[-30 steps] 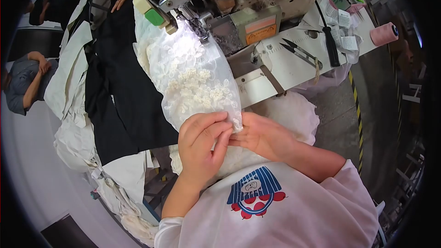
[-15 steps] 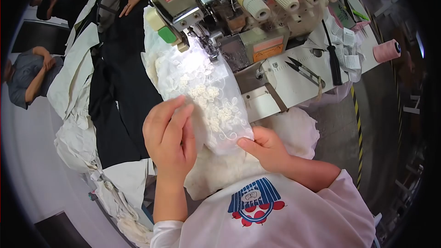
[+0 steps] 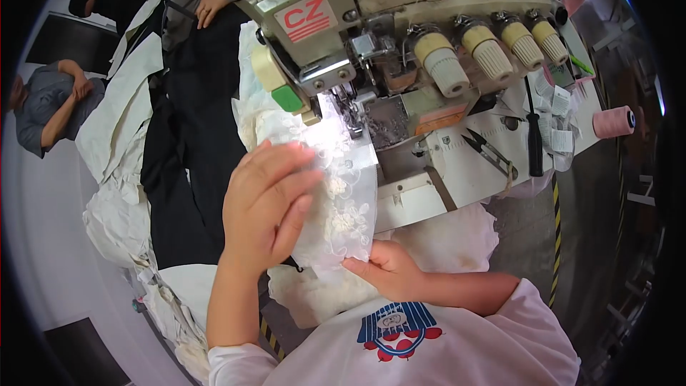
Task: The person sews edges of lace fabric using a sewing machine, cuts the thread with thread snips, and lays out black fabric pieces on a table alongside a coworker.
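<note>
A sheer white fabric piece with embroidered flowers [image 3: 350, 221] runs out from under the lit needle area of an overlock sewing machine [image 3: 371, 0]. My left hand [image 3: 268, 204] lies over the fabric's left side with fingers stretched out, holding nothing. Its fingertips are close to the presser foot [image 3: 351, 120]. At the bottom right corner of the fabric, my right hand [image 3: 391, 270] pinches the edge between thumb and fingers. More white cloth bunches beyond the machine's left side.
Thread snips [image 3: 491, 154], a black-handled screwdriver [image 3: 534, 139], white labels [image 3: 561, 118] and a pink thread cone [image 3: 613, 122] lie on the table's right. Black cloth [image 3: 182, 136] covers the left side. Other people stand at far left; a co-worker's hand [image 3: 211, 6] rests on the black cloth.
The camera view has shifted, so the machine sits lower and further right. My left hand's fingers have straightened and reach nearer the presser foot. My right hand keeps its pinch on the fabric corner.
</note>
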A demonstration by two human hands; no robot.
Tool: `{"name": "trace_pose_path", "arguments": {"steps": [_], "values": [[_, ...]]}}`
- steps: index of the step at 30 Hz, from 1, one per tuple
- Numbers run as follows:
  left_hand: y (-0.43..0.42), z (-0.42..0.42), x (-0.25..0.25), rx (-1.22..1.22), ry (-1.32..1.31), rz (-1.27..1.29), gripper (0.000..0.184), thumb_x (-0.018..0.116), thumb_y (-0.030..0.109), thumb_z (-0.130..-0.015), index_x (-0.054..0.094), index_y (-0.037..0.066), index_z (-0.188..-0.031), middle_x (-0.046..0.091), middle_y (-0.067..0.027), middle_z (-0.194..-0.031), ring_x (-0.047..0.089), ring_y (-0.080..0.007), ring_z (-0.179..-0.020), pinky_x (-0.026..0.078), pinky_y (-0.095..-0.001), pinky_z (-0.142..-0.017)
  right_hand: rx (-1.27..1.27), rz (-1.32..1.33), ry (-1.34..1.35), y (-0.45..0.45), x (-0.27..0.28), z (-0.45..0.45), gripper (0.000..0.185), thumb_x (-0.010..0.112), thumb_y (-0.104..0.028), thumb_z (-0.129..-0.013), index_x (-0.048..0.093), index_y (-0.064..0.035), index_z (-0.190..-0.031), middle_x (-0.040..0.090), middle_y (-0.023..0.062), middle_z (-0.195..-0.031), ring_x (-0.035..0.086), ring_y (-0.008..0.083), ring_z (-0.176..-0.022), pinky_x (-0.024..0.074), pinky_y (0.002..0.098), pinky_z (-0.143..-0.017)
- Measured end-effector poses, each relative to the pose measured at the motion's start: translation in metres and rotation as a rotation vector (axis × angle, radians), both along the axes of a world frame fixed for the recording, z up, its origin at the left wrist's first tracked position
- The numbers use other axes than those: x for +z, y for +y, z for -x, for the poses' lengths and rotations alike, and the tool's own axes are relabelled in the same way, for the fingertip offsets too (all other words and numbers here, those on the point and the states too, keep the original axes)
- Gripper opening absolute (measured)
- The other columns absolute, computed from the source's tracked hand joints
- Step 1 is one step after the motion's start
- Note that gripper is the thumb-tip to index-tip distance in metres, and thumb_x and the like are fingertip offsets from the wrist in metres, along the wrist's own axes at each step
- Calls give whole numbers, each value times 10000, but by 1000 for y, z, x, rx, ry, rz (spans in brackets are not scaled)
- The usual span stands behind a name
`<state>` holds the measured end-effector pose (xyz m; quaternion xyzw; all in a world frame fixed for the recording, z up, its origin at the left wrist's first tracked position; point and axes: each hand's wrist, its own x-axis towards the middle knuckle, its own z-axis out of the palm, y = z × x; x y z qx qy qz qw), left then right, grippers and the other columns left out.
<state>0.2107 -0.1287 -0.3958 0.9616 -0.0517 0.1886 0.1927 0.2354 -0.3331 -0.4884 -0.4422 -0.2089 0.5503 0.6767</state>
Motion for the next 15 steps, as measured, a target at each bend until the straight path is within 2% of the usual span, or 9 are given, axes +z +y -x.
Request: {"name": "trace_pose_path", "arguments": {"steps": [3, 7, 10, 15], "values": [[-15, -2, -4, 15, 2, -48, 269, 666, 78, -726, 675, 46, -993, 641, -100, -1087, 607, -289, -1042, 461, -432, -934, -12, 4, -51, -5, -4, -3, 240, 516, -165, -977, 612, -9, -1133, 617, -14, -893, 496, 32, -765, 427, 214, -673], [-28, -11, -7, -11, 18, -32, 319, 673, 102, -728, 666, 43, -1041, 624, -105, -1131, 593, -295, -1077, 450, -443, -946, 39, 60, -47, -11, -6, -10, 242, 519, -171, -975, 610, -6, -1128, 615, -11, -877, 493, 35, -757, 427, 217, -669], [-32, -14, -7, -22, 72, -32, 396, 691, 157, -727, 649, 70, -1111, 578, -101, -1218, 553, -294, -1130, 423, -458, -975, 85, 83, -55, -14, -4, -16, 246, 522, -179, -974, 608, -5, -1125, 611, -5, -864, 498, 41, -762, 432, 221, -681], [-22, -9, -10, -31, 80, -69, 437, 704, 196, -710, 651, 114, -1136, 568, -85, -1241, 537, -282, -1143, 397, -471, -1000, 96, 74, -116, -14, -1, -17, 247, 525, -189, -973, 610, -14, -1125, 620, 9, -865, 518, 60, -771, 443, 235, -709]]}}
